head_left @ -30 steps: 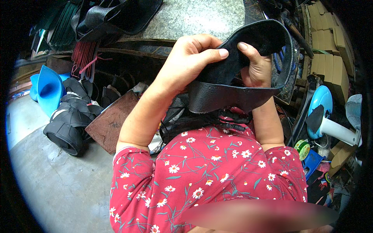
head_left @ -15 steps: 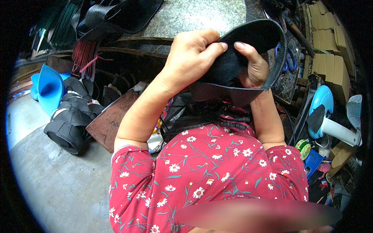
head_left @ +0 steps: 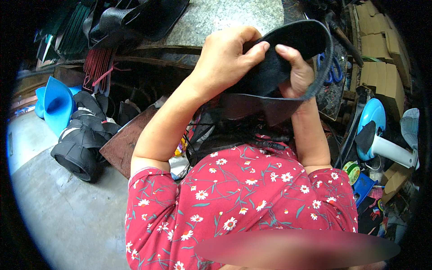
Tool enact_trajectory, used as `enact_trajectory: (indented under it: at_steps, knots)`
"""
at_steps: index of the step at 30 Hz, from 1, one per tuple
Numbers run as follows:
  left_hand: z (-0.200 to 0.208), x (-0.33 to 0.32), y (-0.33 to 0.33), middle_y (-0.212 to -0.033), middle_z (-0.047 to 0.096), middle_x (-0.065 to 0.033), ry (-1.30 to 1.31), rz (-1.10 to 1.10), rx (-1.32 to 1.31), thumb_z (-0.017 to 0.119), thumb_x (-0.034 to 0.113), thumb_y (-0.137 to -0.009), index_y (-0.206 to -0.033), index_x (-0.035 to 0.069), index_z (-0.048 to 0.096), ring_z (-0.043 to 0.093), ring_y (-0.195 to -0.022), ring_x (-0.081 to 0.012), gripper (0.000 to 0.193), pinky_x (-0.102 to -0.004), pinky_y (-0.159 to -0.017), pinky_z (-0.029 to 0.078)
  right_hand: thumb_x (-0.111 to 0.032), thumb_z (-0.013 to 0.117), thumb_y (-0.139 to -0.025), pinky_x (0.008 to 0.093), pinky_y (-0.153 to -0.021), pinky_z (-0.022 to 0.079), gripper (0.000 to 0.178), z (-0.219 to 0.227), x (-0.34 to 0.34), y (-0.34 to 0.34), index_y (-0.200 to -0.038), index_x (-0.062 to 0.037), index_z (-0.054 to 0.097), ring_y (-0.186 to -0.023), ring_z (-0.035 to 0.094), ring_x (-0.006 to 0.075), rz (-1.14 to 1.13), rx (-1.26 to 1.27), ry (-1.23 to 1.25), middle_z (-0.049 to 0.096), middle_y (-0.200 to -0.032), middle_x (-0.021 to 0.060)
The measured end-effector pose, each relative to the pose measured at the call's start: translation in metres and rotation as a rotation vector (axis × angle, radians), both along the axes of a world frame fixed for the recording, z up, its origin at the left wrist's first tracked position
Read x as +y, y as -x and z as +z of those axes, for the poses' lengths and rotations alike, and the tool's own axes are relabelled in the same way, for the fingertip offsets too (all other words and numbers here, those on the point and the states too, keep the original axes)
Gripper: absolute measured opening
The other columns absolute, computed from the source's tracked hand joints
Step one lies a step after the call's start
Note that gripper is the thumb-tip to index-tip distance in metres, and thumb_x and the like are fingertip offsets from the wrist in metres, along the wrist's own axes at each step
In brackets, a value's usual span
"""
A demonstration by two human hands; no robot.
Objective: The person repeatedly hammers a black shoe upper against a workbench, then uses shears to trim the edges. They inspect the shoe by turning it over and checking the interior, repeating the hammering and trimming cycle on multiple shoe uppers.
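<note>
I hold a black, flexible, sole-shaped piece (head_left: 299, 40) up in front of my chest with both hands. My left hand (head_left: 225, 58) grips its left end, fingers curled over the top edge. My right hand (head_left: 299, 74) pinches the middle, thumb pressed on the inner face close to the left fingertips. The piece curves like a trough, and a dark flap (head_left: 270, 108) of it hangs below my hands. Both forearms rise from my red flowered shirt (head_left: 238, 198).
A grey stone worktop (head_left: 225, 18) lies beyond, with black leather pieces (head_left: 135, 18) at its left. Blue moulded shapes (head_left: 56, 103), black rolled rubber (head_left: 81, 148) and a brown board (head_left: 126, 144) sit on the concrete floor (head_left: 67, 216). Blue scissors (head_left: 333, 67), cardboard boxes (head_left: 378, 58) and a small fan (head_left: 382, 144) crowd the right.
Both hands have lifted the black piece a little higher and curled it tighter. My left fingertips and right thumb have come closer together.
</note>
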State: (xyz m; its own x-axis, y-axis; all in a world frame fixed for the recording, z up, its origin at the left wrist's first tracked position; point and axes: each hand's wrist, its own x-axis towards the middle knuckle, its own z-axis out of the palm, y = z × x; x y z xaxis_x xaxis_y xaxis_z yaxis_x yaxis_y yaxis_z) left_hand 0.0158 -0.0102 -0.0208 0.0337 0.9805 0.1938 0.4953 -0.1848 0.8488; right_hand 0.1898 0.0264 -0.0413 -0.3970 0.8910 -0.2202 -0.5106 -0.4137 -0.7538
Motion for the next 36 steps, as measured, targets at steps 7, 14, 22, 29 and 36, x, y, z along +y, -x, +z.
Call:
enact_trajectory:
  at_steps: [7, 14, 22, 29, 36]
  knots:
    - [-0.009, -0.018, -0.001, -0.099, 0.067, -0.0116, 0.020, -0.046, -0.182, 0.078, 0.020, -0.082, -0.112, -0.003, 0.063, 0.063, -0.094, -0.0177, 0.040, -0.0298, -0.084, 0.049, -0.039, 0.072, -0.088, 0.0457, -0.097, 0.053, 0.046, -0.007, 0.016, -0.014, -0.121, -0.0071, 0.063, -0.104, 0.068, 0.0268, 0.124, 0.498, 0.075, 0.070, -0.114, 0.0097]
    - [-0.013, -0.022, -0.006, -0.093, 0.068, -0.0139, 0.202, -0.025, -0.345, 0.077, 0.023, -0.082, -0.105, -0.005, 0.066, 0.065, -0.083, -0.0198, 0.037, -0.0326, -0.076, 0.052, -0.026, 0.072, -0.089, 0.0433, -0.088, 0.058, 0.045, -0.014, -0.002, -0.012, -0.126, -0.0048, 0.057, -0.097, 0.070, 0.0251, 0.150, 0.186, 0.096, 0.069, -0.115, 0.0120]
    - [-0.017, -0.032, 0.003, -0.098, 0.068, -0.0062, 0.324, 0.021, -0.899, 0.062, 0.011, -0.094, -0.131, 0.002, 0.054, 0.064, -0.087, -0.0109, 0.039, -0.0232, -0.078, 0.051, -0.021, 0.060, -0.096, 0.0405, -0.084, 0.060, 0.026, -0.014, 0.009, -0.021, -0.110, 0.0003, 0.067, -0.092, 0.072, 0.0273, 0.073, 0.087, 0.212, 0.073, -0.105, 0.0150]
    - [-0.020, -0.035, -0.001, -0.101, 0.065, -0.0062, 0.070, 0.181, -0.553, 0.065, 0.003, -0.091, -0.120, 0.001, 0.058, 0.063, -0.091, -0.0118, 0.030, -0.0246, -0.085, 0.049, -0.018, 0.059, -0.096, 0.0413, -0.084, 0.060, 0.026, -0.021, 0.008, -0.019, -0.112, 0.0018, 0.066, -0.092, 0.072, 0.0275, 0.101, 0.188, 0.201, 0.072, -0.104, 0.0166]
    - [-0.010, -0.043, -0.005, -0.088, 0.073, -0.0112, 0.030, 0.201, -0.254, 0.081, 0.017, -0.081, -0.104, -0.002, 0.071, 0.065, -0.070, -0.0117, 0.032, -0.0265, -0.066, 0.053, -0.014, 0.063, -0.093, 0.0389, -0.080, 0.061, 0.022, -0.009, 0.002, -0.013, -0.109, 0.0005, 0.065, -0.089, 0.072, 0.0255, 0.061, 0.059, 0.048, 0.072, -0.101, 0.0146]
